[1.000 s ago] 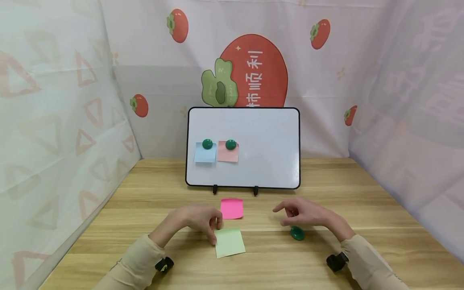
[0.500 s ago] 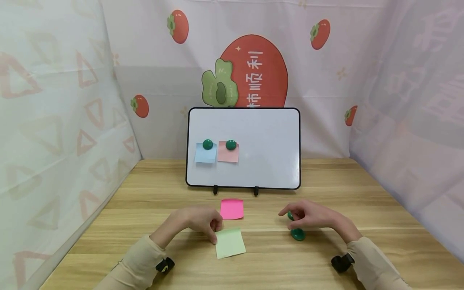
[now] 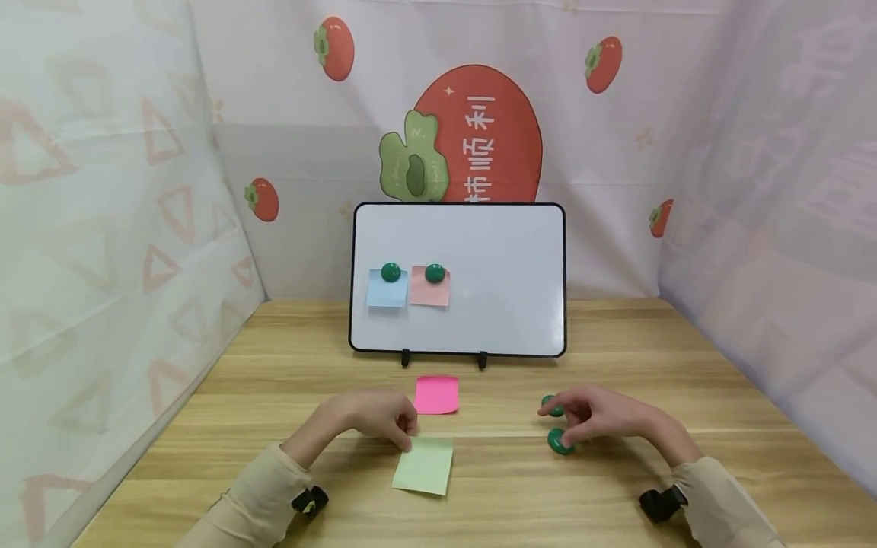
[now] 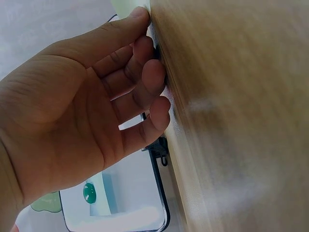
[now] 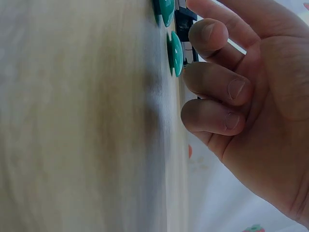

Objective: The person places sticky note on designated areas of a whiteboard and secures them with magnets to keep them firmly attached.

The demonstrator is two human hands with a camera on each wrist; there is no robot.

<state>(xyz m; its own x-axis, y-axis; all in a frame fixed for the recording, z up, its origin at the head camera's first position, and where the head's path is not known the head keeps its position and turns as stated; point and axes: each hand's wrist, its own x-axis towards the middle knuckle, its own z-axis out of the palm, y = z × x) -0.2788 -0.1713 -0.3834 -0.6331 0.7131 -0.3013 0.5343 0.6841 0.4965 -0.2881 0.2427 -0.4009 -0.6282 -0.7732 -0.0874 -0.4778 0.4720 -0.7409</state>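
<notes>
Shifted: since a second ago, the green note point(image 3: 423, 470) has swung its near end leftward, and the right hand point(image 3: 606, 413) has drawn right, exposing part of the far magnet point(image 3: 556, 412).
Left hand point(image 3: 375, 413): seems to pinch the green note's far-left corner, thumb in front; the forefinger is mostly hidden.
Whiteboard point(image 3: 507, 266): stands behind, with a blue note point(image 3: 386, 292) and a pale pink note point(image 3: 429, 294), each under a green magnet.
Step in hand: apparently lifting the green note while fetching a magnet.
Bright pink note point(image 3: 436, 395): on the table, just beyond the green note.
Right hand: thumb and forefinger spread, thumb over the near magnet point(image 3: 558, 442), forefinger over the far magnet; contact cannot be told.
Next move: probably calls for closing on one magnet, keeping the note's corner pinched.
Writing: "顺利" on the backdrop point(image 3: 274, 137)'s large fruit, above a partly hidden "柿"; the right wall point(image 3: 774, 251)'s lettering is too faint. No brand can be read.
</notes>
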